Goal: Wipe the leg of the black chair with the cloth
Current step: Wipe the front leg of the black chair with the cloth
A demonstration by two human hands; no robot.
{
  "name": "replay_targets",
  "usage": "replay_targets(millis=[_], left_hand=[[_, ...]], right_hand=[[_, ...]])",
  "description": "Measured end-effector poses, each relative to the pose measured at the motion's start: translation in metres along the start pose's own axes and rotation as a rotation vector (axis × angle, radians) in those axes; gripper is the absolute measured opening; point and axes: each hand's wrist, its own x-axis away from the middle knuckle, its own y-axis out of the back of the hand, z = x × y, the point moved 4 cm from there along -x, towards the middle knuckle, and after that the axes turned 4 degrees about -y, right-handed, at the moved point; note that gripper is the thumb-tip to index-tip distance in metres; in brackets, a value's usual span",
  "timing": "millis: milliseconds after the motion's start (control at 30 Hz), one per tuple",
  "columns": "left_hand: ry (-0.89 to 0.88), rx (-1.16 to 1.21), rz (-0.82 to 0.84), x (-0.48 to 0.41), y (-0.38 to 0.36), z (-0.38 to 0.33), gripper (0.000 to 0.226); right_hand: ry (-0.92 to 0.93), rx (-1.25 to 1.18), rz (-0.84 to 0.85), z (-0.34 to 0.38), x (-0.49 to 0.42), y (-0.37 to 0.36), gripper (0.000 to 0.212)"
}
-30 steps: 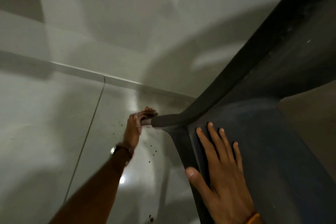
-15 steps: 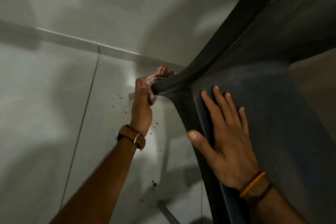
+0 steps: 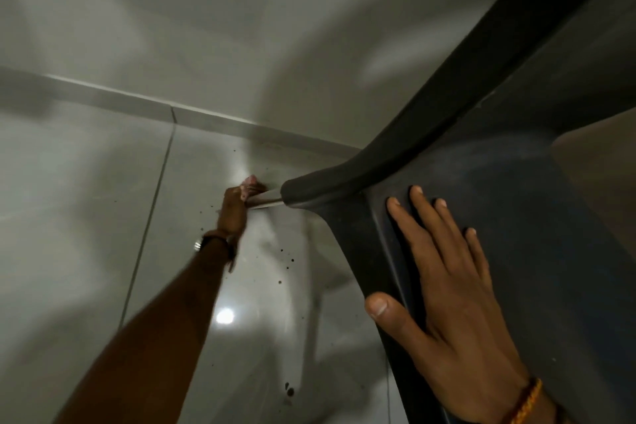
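**A:** Fingers [image 3: 418,217] on the right hand [image 3: 457,313]: fully extended, slightly spread, lying flat on the black chair [image 3: 516,217]. Thumb hooked out around the raised edge. Nothing gripped, just a palm press.

**B:** And the left hand [image 3: 235,213]?

**A:** Curled tight around a pinkish cloth [image 3: 248,185]. Only a small bunch shows above the knuckles. Hand is blurred, so individual finger positions are hard to read, but the fist is closed on the fabric.

**B:** Where is it relative to the leg?

**A:** Chair is tipped, leg [image 3: 330,189] points out toward the wall base. Its dark covering ends in a rounded lip, and a pale metal-looking stub [image 3: 266,201] sticks out past that. Fist and cloth sit right at the far end of the stub, touching it.

**B:** Wrapped around or beside?

**A:** Cannot tell. Looks like the cloth is pressed against the tip, but the blur hides the contact.

**B:** Anything else?

**A:** Watch [image 3: 210,244] with a brown strap on the left wrist, orange braided band [image 3: 526,403] on the right. Glossy tiled floor [image 3: 86,217] below, dark specks [image 3: 285,260] scattered under the left forearm, one larger blot nearer us. Lamp reflection as a bright spot on the tile beside the arm.
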Motion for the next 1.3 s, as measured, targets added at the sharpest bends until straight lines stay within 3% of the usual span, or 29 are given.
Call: replay_targets(millis=[133,267,367,467,567,667,733,833,967,1067,1100,1200,1300], left_hand=[[-0.011,0.387,-0.214,0.075,-0.020,-0.056,0.032],[-0.248,0.423,-0.269,0.116,-0.039,-0.079,0.029],[-0.331,0.380,-0.296,0.102,-0.042,-0.072,0.035],[-0.335,0.306,-0.286,0.062,-0.027,-0.029,0.036],[-0.360,0.080,-0.195,0.004,-0.005,0.046,0.050],[-0.260,-0.107,-0.104,-0.048,0.011,0.123,0.059],[-0.226,-0.185,-0.102,-0.041,0.011,0.113,0.062],[-0.056,-0.059,-0.181,-0.015,-0.001,0.078,0.048],[-0.243,0.227,-0.216,0.045,-0.020,-0.002,0.040],[-0.365,0.277,-0.248,0.091,-0.032,-0.057,0.055],[-0.391,0.300,-0.245,0.101,-0.039,-0.065,0.050],[-0.337,0.309,-0.300,0.099,-0.042,-0.062,0.024],[-0.389,0.139,-0.267,0.062,-0.029,-0.032,0.038]], right_hand=[[-0.013,0.009,0.007,0.002,-0.001,0.000,0.089],[-0.019,0.014,0.023,0.003,-0.002,0.000,0.088],[-0.011,0.013,0.006,0.003,0.000,0.000,0.088],[0.006,0.018,-0.011,0.002,-0.001,0.001,0.087],[0.015,0.020,-0.012,0.000,-0.002,0.000,0.087],[0.031,0.015,-0.015,-0.002,-0.003,-0.002,0.089],[0.033,0.025,-0.017,-0.002,-0.004,-0.002,0.090],[0.019,0.021,-0.021,0.000,-0.003,-0.001,0.090],[0.008,0.017,-0.020,0.001,-0.001,-0.001,0.088],[-0.002,0.010,-0.013,0.002,-0.001,-0.001,0.088],[-0.009,0.008,-0.006,0.002,-0.001,-0.001,0.088],[-0.008,0.018,-0.003,0.002,-0.001,-0.001,0.088],[0.007,0.019,-0.018,0.002,-0.001,0.000,0.087]])
